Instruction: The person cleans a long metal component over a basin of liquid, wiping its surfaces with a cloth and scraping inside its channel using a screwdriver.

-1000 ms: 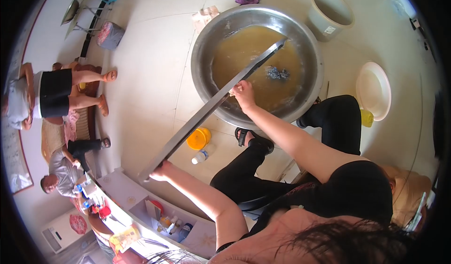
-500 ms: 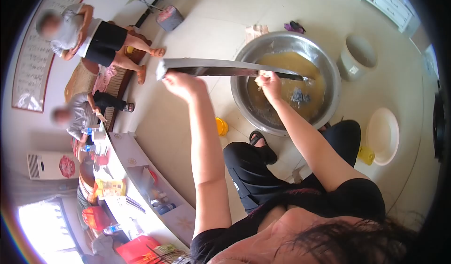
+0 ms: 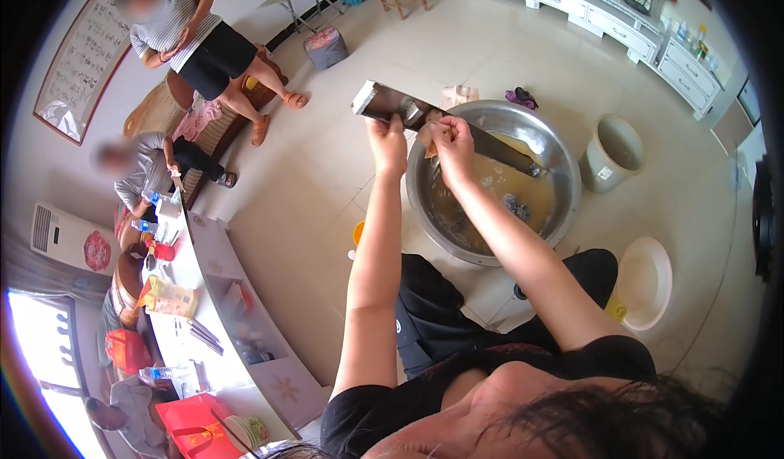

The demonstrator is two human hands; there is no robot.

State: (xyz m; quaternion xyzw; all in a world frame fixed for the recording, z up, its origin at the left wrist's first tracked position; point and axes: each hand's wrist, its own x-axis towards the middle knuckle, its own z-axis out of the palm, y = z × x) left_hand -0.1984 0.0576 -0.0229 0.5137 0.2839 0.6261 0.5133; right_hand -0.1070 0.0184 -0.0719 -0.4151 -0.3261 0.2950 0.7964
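Note:
A long, narrow dark panel (image 3: 500,150) with a silvery end slants over a large metal basin (image 3: 576,202), its lower end inside the basin. My left hand (image 3: 388,147) is closed around the panel near its upper end. Fingers bent, my right hand (image 3: 453,150) presses a small tan cloth (image 3: 430,136) against the panel just right of the left hand. Cloudy brownish water (image 3: 490,177) fills the lower part of the basin. In it lies a greyish, crumpled lump (image 3: 516,207), whose kind I cannot make out.
A grey bucket (image 3: 611,153) stands right of the basin, with a pale tub (image 3: 647,283) nearer me. A yellow container (image 3: 358,232) is left of the basin. A cluttered white counter (image 3: 196,296) runs along the left. One person (image 3: 216,55) stands at upper left; others sit behind the counter.
The panel has swung to a steeper slant, its upper end moving right. My left hand has come right, closer to my right hand, which has shifted slightly left. The view has moved too.

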